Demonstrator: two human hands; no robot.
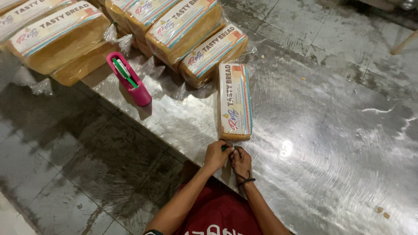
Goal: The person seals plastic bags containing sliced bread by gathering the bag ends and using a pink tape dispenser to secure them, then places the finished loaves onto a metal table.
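Left hand (216, 155) and right hand (241, 161) meet at the near end of a bagged loaf (235, 102), both clenched on the gathered bag neck, where a small green strip (224, 148) shows between the fingers. The loaf lies flat on the steel bench (331, 130), its long side pointing away from the person. Risk: the bench edge runs just left of the hands, so a sideways pull on the neck could drag the loaf toward the floor (65, 143). A loose pinch could let the neck reopen. Open bench lies to the right. Farther left, a pink tape dispenser (129, 78) stands near the edge. Beyond it, stacked bagged loaves (183, 26) crowd the far corner.
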